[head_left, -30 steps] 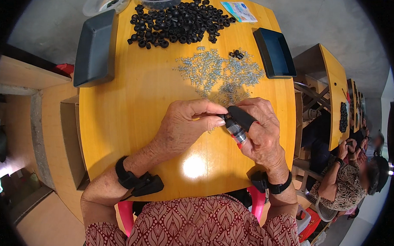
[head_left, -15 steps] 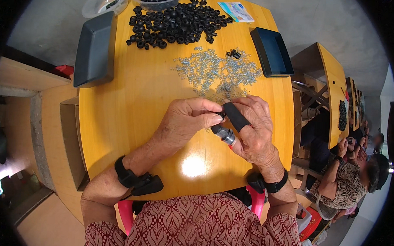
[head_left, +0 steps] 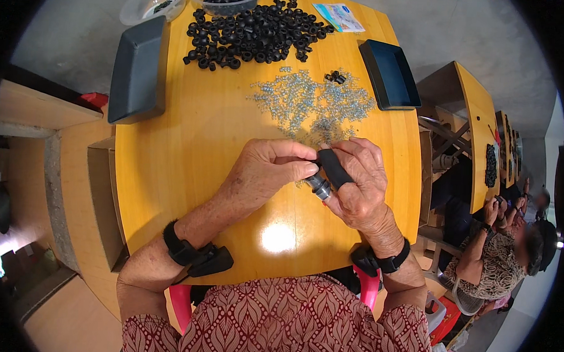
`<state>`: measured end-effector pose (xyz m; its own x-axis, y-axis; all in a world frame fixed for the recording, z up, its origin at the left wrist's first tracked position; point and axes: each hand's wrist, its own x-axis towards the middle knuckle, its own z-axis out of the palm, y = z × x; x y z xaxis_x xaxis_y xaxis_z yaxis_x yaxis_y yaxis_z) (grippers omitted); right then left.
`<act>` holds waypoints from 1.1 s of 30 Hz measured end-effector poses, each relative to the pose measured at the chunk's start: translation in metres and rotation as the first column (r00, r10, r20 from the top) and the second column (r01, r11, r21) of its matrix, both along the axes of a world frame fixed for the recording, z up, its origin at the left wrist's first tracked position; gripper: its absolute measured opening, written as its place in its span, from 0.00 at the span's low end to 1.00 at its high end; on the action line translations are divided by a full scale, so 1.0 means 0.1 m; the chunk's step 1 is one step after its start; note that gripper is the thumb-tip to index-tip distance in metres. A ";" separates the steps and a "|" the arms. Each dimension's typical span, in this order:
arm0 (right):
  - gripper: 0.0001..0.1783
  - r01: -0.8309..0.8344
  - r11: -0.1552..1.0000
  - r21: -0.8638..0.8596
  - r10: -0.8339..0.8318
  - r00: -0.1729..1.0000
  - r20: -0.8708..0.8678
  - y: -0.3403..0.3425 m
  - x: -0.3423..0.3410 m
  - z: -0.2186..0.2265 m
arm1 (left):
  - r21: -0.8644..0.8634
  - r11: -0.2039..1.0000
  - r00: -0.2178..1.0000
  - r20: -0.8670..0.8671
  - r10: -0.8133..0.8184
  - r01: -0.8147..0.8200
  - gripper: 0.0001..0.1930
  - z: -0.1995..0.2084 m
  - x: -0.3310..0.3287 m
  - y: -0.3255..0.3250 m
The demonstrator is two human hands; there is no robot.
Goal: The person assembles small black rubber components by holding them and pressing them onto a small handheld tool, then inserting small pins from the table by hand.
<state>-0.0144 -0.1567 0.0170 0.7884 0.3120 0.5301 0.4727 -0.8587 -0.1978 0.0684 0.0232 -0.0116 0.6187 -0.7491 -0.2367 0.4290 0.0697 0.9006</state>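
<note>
My left hand (head_left: 251, 175) is closed, thumb and forefinger pinching a small black part (head_left: 314, 165), mostly hidden by the fingertips. From the other side my right hand (head_left: 359, 185) is closed against the same part, its fingers curled. A black sleeve (head_left: 336, 168) wraps the right forefinger. Along the right thumb lies a dark cover with grey bands (head_left: 319, 186). Just beyond the hands, many small clear or silvery pieces (head_left: 291, 99) are spread on the yellow table (head_left: 189, 166). Farther back sits a heap of black rounded, hollow parts (head_left: 256, 35).
A dark grey tray (head_left: 138, 72) stands at the left edge, a dark blue-black tray (head_left: 391, 74) at the right. Clear plastic bowls (head_left: 152, 7) and a printed packet (head_left: 339, 18) lie at the back. A few black pieces (head_left: 335, 77) rest among the clear ones. Another person (head_left: 496, 258) sits at right.
My right hand and its thumb have shifted and turned slightly around the small black part. The left hand keeps its pinch in nearly the same place.
</note>
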 end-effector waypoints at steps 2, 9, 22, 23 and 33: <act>0.16 -0.013 1.000 -0.006 0.013 1.000 -0.004 0.00 0.01 -0.01 | 0.003 1.000 1.000 0.008 -0.011 0.011 0.10 0.00 0.00 0.00; 0.16 0.009 1.000 -0.023 -0.010 1.000 -0.005 0.01 0.03 -0.03 | 0.010 1.000 1.000 0.020 0.017 -0.017 0.10 0.01 -0.01 0.00; 0.17 0.030 0.995 0.092 -0.031 0.999 0.009 0.01 0.04 0.01 | 0.041 0.998 0.999 0.031 -0.040 0.039 0.11 0.09 0.07 0.01; 0.17 0.030 0.995 0.093 -0.031 0.999 0.008 0.01 0.04 0.01 | 0.042 0.998 0.999 0.030 -0.040 0.039 0.11 0.07 0.06 0.01; 0.20 0.050 0.999 -0.018 -0.050 0.999 -0.008 0.04 0.05 0.00 | 0.028 0.999 1.000 0.022 -0.021 0.020 0.09 0.02 0.02 0.00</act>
